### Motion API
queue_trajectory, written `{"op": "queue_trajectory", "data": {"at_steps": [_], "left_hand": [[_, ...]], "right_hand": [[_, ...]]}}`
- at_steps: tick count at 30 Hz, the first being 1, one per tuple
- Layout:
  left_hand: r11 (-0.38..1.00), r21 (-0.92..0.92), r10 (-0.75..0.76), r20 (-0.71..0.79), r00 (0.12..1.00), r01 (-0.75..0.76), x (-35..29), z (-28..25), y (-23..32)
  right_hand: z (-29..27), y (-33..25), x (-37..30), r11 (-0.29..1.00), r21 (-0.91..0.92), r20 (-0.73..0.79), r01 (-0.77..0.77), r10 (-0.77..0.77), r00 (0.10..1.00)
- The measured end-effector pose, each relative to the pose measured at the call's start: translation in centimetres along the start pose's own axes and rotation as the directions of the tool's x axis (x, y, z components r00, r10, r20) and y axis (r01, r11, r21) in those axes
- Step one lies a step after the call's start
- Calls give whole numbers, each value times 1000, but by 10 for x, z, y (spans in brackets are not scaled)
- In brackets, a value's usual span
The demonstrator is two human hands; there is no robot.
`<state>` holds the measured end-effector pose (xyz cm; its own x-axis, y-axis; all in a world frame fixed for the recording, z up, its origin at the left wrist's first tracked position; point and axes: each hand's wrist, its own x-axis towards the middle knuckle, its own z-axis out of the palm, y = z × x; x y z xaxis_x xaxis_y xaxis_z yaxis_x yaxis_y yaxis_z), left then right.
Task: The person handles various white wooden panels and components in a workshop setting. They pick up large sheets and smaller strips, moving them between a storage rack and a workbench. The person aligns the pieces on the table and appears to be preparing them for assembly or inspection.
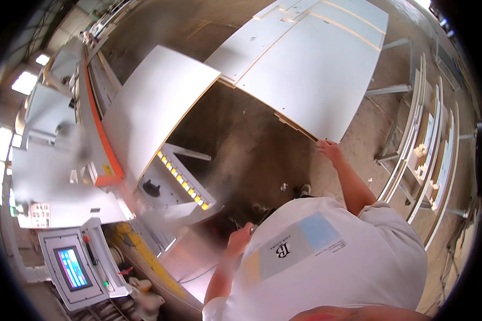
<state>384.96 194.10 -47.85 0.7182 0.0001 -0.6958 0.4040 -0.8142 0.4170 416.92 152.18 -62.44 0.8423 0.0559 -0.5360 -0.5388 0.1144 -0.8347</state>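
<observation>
My right hand (330, 150) reaches out to the near corner of a large white panel (310, 75). Its fingers are closed on the panel's edge at that corner. Held low at my left side, my left hand (241, 237) has its fingers curled in. Something small may show at its fingertips, too blurred to name. A second white panel (160, 96) lies to the left on the edge-banding machine, overhanging a support arm with a row of yellow rollers (182, 179). My white T-shirt (326, 262) fills the lower middle.
A control console (75, 267) with a lit screen stands at lower left. An orange-red rail (99, 123) runs along the machine. Metal stand legs (393, 88) rise beneath the large panel. At right, long racks (428, 155) hold narrow strips. Dark concrete floor (241, 128) lies between the panels.
</observation>
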Motion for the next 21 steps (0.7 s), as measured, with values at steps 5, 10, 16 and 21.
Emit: {"op": "queue_trajectory", "data": {"at_steps": [5,10,16,21], "left_hand": [[915,-382,-268,-331,905,131,117,2,21],[856,-503,-172,-497,851,-121,193,-28,65],[768,-605,-23,-351,936,-208,205,-38,175],[855,-421,160,-340,927,-302,223,-31,229]], "right_hand": [[-157,54,-50,995,-72,-307,-62,37,951],[-242,131,-132,975,14,-389,-223,210,897],[-252,201,-202,940,163,-522,-300,340,782],[-251,215,-188,930,302,-518,-209,344,783]]}}
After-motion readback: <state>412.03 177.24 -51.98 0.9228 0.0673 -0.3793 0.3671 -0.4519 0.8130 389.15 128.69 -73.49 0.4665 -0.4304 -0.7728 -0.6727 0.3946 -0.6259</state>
